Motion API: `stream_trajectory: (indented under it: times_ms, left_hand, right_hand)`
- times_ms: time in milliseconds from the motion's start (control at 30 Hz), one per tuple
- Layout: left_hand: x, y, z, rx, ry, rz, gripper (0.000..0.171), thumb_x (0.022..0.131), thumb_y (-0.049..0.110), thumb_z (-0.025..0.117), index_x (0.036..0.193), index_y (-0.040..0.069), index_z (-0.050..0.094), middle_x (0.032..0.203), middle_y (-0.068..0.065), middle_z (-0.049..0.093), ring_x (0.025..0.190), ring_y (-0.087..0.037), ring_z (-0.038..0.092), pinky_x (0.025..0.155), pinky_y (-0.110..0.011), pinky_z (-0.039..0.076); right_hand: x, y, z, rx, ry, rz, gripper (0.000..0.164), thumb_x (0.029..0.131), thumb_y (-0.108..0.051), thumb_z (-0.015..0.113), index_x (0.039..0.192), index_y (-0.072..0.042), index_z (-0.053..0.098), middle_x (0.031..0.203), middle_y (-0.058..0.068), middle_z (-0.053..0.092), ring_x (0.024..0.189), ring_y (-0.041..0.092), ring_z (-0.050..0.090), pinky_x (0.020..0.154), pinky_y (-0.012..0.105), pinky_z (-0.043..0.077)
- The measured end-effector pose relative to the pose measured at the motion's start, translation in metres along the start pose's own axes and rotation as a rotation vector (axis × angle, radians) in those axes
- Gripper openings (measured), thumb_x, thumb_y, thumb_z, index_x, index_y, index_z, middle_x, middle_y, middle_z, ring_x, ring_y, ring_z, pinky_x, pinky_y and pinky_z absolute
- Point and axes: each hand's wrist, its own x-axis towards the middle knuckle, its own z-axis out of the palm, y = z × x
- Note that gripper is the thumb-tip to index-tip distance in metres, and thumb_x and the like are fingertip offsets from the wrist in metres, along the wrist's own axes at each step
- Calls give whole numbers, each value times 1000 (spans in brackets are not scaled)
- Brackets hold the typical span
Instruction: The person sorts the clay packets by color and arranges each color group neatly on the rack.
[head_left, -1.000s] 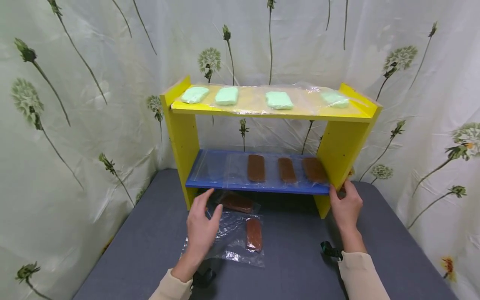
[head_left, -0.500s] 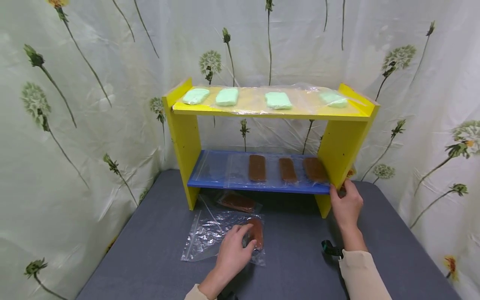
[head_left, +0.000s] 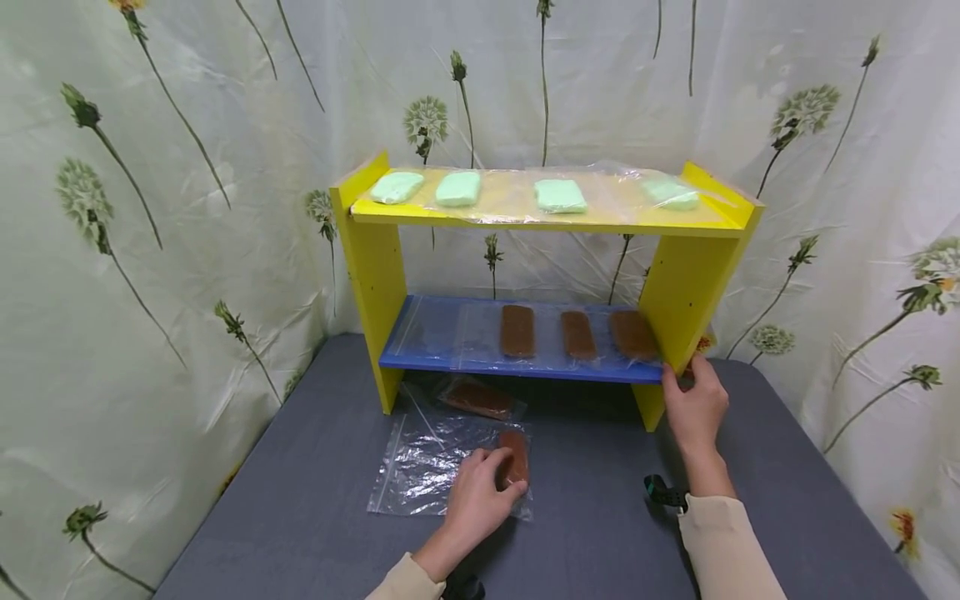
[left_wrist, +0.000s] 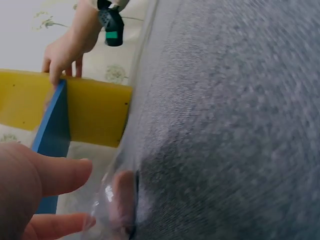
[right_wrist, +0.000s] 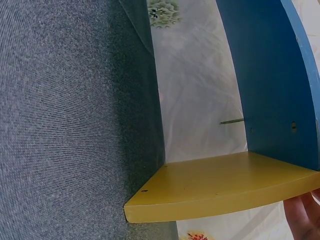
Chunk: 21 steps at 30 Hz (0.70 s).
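A clear zip bag [head_left: 416, 462] with a brown slab [head_left: 516, 444] inside lies flat on the table in front of the shelf unit. My left hand [head_left: 474, 498] is over its right part, thumb and fingers spread on either side of the slab. In the left wrist view, the thumb and a finger stand apart, fingertips right at the bag's plastic [left_wrist: 107, 200]. My right hand [head_left: 696, 407] grips the front edge of the yellow side panel [head_left: 688, 292], thumb by the corner of the blue shelf [head_left: 465, 360]. Only its fingers [right_wrist: 299, 215] show in the right wrist view.
Another bagged brown slab [head_left: 476, 397] lies under the blue shelf's front edge. On the blue shelf lie 3 bagged brown slabs, one of them a middle slab [head_left: 578, 335]. Several bagged pale green blocks [head_left: 560, 196] line the yellow top shelf [head_left: 495, 218]. A flowered curtain [head_left: 247, 167] hangs behind.
My left hand has moved right and toward me, from the bag's upper left to the brown slab in the bag. The right hand keeps its grip on the side panel.
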Motion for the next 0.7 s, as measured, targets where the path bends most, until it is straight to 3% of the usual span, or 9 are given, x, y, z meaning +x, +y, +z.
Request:
stream_trajectory:
  times_ms: [133, 300, 400, 533, 700]
  left_hand:
    - [2, 2, 5, 63, -44, -27, 58, 82, 44, 82, 129, 12, 67, 110, -9, 58, 101, -27, 53, 74, -46, 48]
    - [7, 4, 14, 178, -56, -23, 68, 80, 58, 79, 130, 15, 65, 110, -12, 53, 99, -29, 50, 69, -46, 48]
    - [11, 5, 19, 219, -42, -19, 70, 77, 62, 79, 128, 15, 66, 113, -15, 53, 102, -32, 49, 69, -48, 50]
    - [14, 6, 21, 249, -31, -11, 72, 74, 62, 82, 126, 15, 66, 120, -19, 52, 107, -37, 48, 67, -50, 53]
    - [16, 5, 20, 257, -22, 16, 67, 73, 48, 88, 127, 15, 64, 116, -19, 52, 102, -37, 49, 60, -49, 53]
  right_hand:
    - [-1, 0, 1, -10, -4, 11, 21, 93, -17, 73, 104, -1, 65, 100, 15, 68, 84, 31, 66, 69, 11, 38]
    - [-2, 1, 2, -25, 1, 13, 18, 93, -17, 72, 100, -2, 65, 98, 17, 68, 84, 34, 64, 70, 33, 41]
    - [-1, 1, 2, -27, -1, 16, 18, 93, -17, 72, 99, -2, 65, 99, 18, 68, 84, 35, 64, 70, 38, 41]
    - [-1, 0, 2, -29, -3, 18, 18, 93, -17, 72, 99, -2, 65, 98, 18, 67, 83, 35, 64, 69, 36, 41]
    - [-1, 0, 1, -28, -3, 16, 18, 93, -17, 72, 99, -2, 64, 96, 18, 67, 82, 36, 63, 69, 36, 41]
